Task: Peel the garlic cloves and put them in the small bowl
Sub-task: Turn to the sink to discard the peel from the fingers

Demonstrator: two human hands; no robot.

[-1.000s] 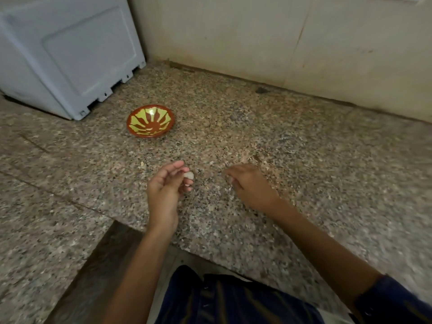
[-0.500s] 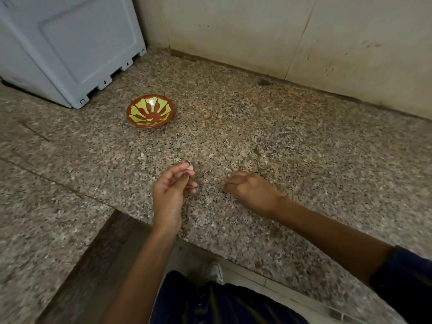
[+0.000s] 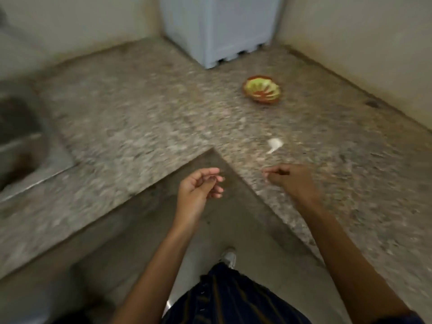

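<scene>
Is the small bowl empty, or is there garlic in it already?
Seemingly empty: the small bowl shows only its yellow and red pattern, though blur could hide something small.

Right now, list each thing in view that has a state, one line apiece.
small bowl: upright on the counter, contents too blurred to tell.
garlic clove: lying loose on the counter, touching neither hand.
left hand: off the counter edge, fingers loosely curled; holding anything, cannot tell.
right hand: over the counter, fingers curled; blurred.
sink: only partly in view.
</scene>
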